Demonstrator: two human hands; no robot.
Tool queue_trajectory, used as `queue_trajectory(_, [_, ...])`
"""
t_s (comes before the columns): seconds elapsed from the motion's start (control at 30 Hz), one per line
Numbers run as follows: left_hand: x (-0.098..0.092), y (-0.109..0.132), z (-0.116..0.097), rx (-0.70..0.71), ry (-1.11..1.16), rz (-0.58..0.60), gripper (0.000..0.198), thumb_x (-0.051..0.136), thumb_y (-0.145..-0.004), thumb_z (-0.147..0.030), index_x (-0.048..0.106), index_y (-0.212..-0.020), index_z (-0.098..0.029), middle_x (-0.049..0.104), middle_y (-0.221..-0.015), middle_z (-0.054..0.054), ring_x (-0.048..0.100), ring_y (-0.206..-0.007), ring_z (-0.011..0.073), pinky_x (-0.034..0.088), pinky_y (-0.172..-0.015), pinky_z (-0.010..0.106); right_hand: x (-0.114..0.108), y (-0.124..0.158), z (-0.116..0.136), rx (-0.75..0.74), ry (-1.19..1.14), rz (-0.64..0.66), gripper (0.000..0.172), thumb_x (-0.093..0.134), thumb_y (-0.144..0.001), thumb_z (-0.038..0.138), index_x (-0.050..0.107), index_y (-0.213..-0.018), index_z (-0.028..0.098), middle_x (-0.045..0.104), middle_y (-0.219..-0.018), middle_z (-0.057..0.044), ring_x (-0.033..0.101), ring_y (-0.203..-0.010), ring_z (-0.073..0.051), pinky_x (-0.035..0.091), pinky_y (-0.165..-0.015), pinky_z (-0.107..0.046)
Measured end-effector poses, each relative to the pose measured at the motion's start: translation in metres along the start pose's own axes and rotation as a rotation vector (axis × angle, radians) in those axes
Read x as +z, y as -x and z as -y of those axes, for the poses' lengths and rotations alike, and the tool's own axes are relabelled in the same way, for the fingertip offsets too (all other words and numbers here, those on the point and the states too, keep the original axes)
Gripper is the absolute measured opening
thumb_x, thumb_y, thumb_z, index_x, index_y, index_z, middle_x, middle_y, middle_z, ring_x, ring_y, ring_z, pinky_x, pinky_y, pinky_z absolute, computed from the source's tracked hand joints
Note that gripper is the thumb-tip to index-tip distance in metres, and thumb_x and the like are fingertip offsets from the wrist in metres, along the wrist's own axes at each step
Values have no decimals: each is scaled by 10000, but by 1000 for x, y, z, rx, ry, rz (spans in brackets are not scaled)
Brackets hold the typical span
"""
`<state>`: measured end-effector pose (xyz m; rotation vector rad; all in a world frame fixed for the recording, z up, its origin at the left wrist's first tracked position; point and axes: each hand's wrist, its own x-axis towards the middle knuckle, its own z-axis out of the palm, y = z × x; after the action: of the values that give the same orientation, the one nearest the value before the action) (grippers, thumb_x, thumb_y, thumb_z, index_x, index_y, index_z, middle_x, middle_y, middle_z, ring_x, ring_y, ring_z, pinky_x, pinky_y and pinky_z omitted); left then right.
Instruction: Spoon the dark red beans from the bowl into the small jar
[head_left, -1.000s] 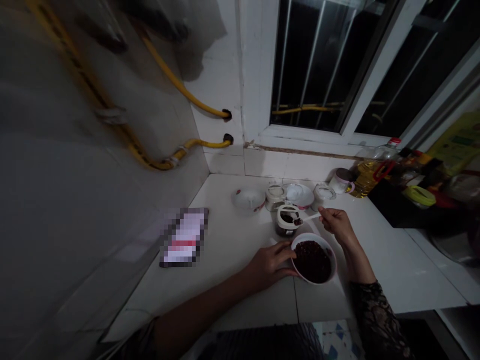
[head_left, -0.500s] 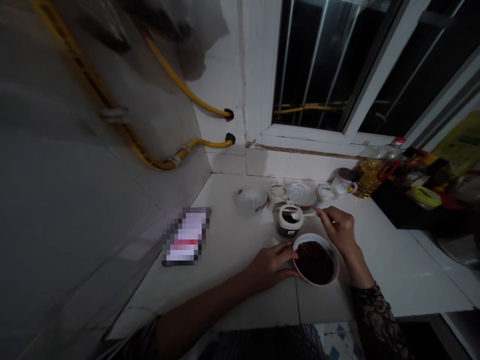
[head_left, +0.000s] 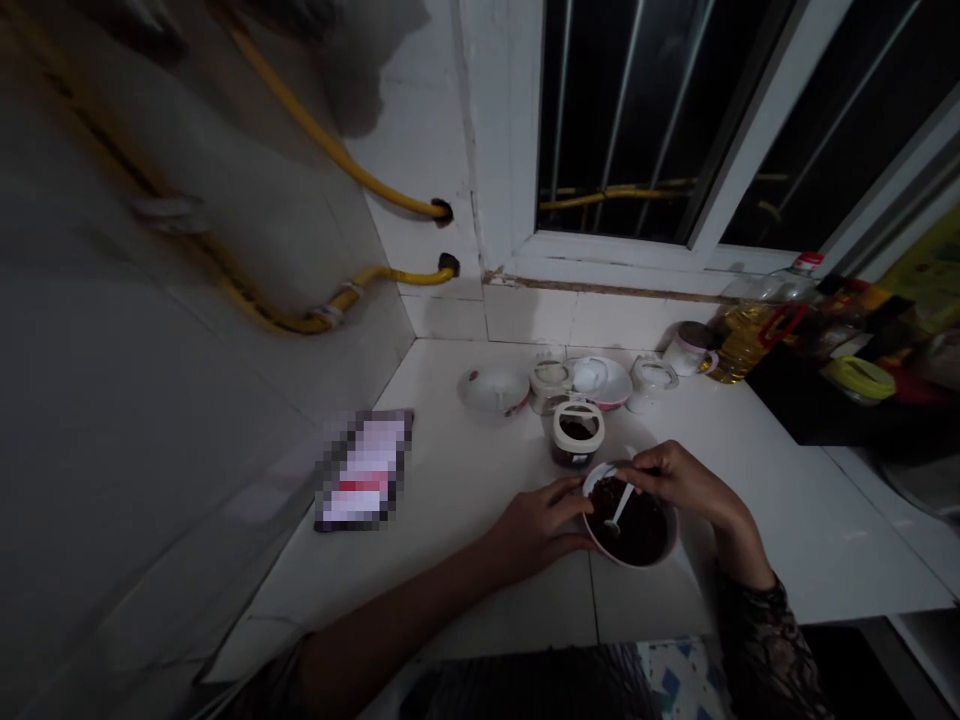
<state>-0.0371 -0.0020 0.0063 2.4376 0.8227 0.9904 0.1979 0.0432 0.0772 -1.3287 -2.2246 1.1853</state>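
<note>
Near counter edge [head_left: 840, 603]: hands [head_left: 529, 535] [head_left: 694, 487] at bowl [head_left: 598, 476], room rightward.

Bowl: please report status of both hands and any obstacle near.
Left hand holds bowl at its left rim. Right hand grips white spoon, tip down at dark contents. Nearest obstacle: jar just behind.

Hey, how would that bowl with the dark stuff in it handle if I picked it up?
The bowl would probably stay stiff, as its round rim keeps an even shape. Its dark contents might spill if tilted, since the top is open.
</note>
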Motion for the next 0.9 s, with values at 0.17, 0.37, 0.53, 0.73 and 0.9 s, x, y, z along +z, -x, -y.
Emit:
queue_trajectory(0.17, [0,0,0,-19,1,18,340,569,-870,-478,583,-1076,-208,578,-1231,100,614,-1100,212,531,-891,303,-6,1,-5,22,4,-56,518,536,-800,583,528,-532,140,342,-498,45,281,-489,-71,245,-444,-201])
queue_trajectory(0.37, [-1,-1,-1,15,-1,-12,378,499,-892,-515,579,-1060,-186,577,-1222,123,619,-1090,212,534,-877,304,-6,-2,-8,36,-9,-36,521,543,-787,593,534,-537,136,336,-491,49,278,-476,-67,234,-442,-205])
queue_trajectory(0.53, [0,-1,0,10,2,-4,379,509,-888,-513,583,-1073,-191,578,-1216,126,604,-1111,211,519,-899,304,-3,-2,-2,47,-21,-42,523,566,-767,600,512,-519,143,329,-486,50,267,-472,-65,217,-438,-208])
queue_trajectory(0.73, [2,0,2,0,5,3,388,544,-873,-506,595,-1081,-182,575,-1235,132,606,-1108,220,514,-898,301,-3,-1,-4,54,-43,-29,522,554,-772,609,532,-535,145,350,-493,43,285,-477,-72,240,-449,-216])
queue_trajectory(0.9, [3,1,3,-1,15,0,391,536,-873,-519,590,-1083,-194,576,-1239,117,599,-1120,203,508,-906,289,-4,0,-5,60,-43,-17,520,568,-763,606,515,-531,144,342,-504,46,289,-487,-72,247,-469,-219])
